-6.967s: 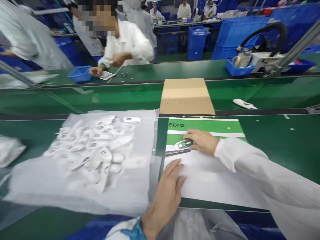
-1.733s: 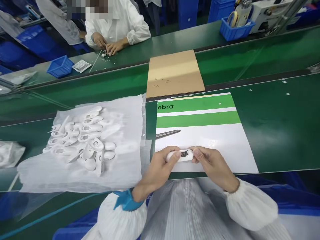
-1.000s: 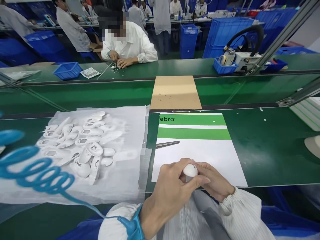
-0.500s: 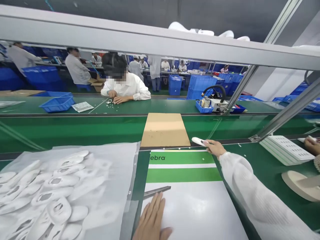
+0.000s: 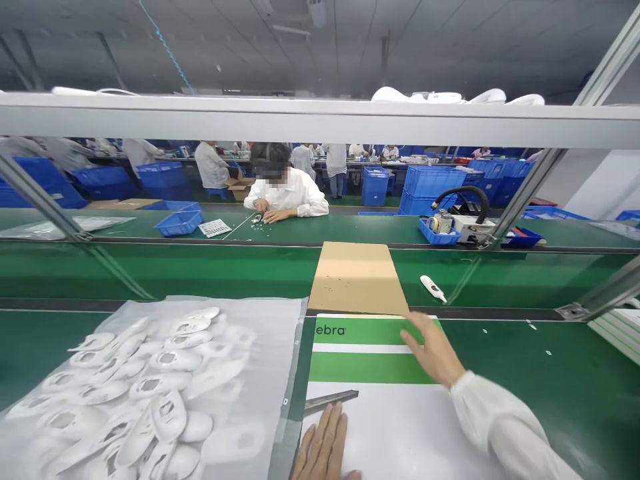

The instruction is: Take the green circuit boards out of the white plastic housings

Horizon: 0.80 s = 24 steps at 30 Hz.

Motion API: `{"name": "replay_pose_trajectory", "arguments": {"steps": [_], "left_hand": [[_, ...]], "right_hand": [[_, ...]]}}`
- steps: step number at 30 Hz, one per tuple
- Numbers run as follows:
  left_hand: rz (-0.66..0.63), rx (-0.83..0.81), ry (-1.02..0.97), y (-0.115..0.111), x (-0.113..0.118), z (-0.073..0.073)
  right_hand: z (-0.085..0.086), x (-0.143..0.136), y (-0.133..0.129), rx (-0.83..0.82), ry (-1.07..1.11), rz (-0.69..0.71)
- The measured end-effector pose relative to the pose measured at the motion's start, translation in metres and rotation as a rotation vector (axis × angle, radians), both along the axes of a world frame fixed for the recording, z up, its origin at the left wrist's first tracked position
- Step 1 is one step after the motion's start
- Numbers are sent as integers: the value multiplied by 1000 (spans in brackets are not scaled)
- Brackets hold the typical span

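the right hand (image 5: 434, 350) is hanging open over the far green stripes of the printed sheet (image 5: 400, 427), fingers spread and loose, grasping nothing; whether its palm is brushing the sheet cannot be told. the white handheld device (image 5: 433, 289) is lying released on the green conveyor belt (image 5: 225, 270), far and slightly right of that hand, just right of the cardboard sheet (image 5: 357, 277) and well apart from the fingertips. the left hand (image 5: 325, 450) is lying flat at the near edge, fingers straight and together, pressing on the white part of the printed sheet and holding nothing. the tweezers (image 5: 330, 402) are lying just beyond its fingertips, close but apparently not touching. to the left, a heap of white plastic shells (image 5: 145, 393) is resting on a translucent bag (image 5: 260, 380). across the belt, on the far table, a person in a white coat (image 5: 293, 193) is working with both hands down near a blue tray (image 5: 179, 222).
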<state>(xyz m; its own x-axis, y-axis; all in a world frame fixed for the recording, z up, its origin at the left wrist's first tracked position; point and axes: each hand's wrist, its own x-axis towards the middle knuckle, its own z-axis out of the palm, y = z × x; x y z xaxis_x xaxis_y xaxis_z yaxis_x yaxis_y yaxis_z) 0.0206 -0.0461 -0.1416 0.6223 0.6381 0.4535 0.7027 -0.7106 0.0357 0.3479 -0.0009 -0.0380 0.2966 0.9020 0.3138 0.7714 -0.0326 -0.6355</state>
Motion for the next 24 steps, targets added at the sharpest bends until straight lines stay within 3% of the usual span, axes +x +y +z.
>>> {"name": "replay_pose_trajectory", "arguments": {"steps": [4,7,9,11,14,16,18,24], "left_hand": [[-123,46,-89,-1,1,3],[-66,-56,-195,-5,-6,31],[108,-192,-198,1,-22,62],[383,-262,-207,21,-50,93],[644,-222,-242,64,-97,123],[908,-238,-215,88,-121,130],[1019,-361,-143,101,-134,130],[825,-414,-82,92,-128,116]], "right_hand": [[-40,-58,-66,29,-186,99],[-68,-74,-90,114,-315,62],[-76,-76,-94,151,-377,38],[-78,-74,-92,152,-426,31],[-76,-71,-90,146,-473,51],[-78,-67,-91,148,-484,71],[-84,-61,-93,163,-490,92],[-108,-37,-87,221,-479,225]]}}
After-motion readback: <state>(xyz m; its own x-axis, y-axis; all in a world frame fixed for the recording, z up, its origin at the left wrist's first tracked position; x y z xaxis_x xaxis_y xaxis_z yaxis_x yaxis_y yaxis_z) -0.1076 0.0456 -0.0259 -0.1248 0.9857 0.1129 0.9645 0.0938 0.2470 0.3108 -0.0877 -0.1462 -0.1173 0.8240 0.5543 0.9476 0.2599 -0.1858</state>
